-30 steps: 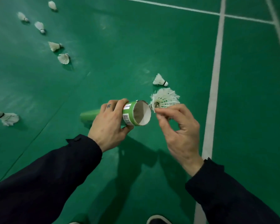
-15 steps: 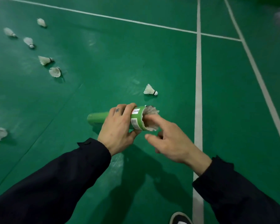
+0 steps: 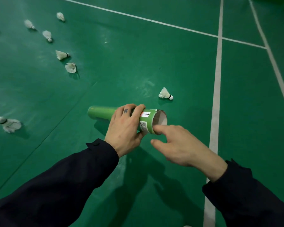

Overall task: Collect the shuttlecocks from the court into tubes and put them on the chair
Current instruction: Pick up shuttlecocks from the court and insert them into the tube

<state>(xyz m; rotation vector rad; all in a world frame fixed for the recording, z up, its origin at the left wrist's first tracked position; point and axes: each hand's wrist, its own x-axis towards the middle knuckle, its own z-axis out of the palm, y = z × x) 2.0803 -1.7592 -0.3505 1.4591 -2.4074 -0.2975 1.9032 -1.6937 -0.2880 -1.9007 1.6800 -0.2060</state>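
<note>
The left hand (image 3: 125,130) grips a green shuttlecock tube (image 3: 121,116) near its open end, fingers curled over the top and thumb underneath, holding it roughly level above the floor with the mouth turned toward the right hand (image 3: 184,149). The right hand holds nothing: its fingers are loosely spread, the index fingertip touching the lower rim of the tube's mouth and the thumb out below it, apart from the tube. The pale inside wall of the mouth shows; whatever sits deeper in cannot be seen. Both arms wear dark sleeves (image 3: 59,185).

Just beyond the tube's mouth a white shuttlecock (image 3: 165,93) lies on its side on the green court floor (image 3: 170,63). Another shuttlecock (image 3: 9,124) lies well off to the left, and a loose row of five or six (image 3: 61,55) runs away toward the far left corner. White court lines (image 3: 216,95) cross to the right and beyond.

Half a second ago feathers stuck out of the tube's mouth under the right fingers; now they are out of sight inside, and the right hand has drawn back to the rim. A second ago that hand pinched the shuttlecock just outside the opening.
</note>
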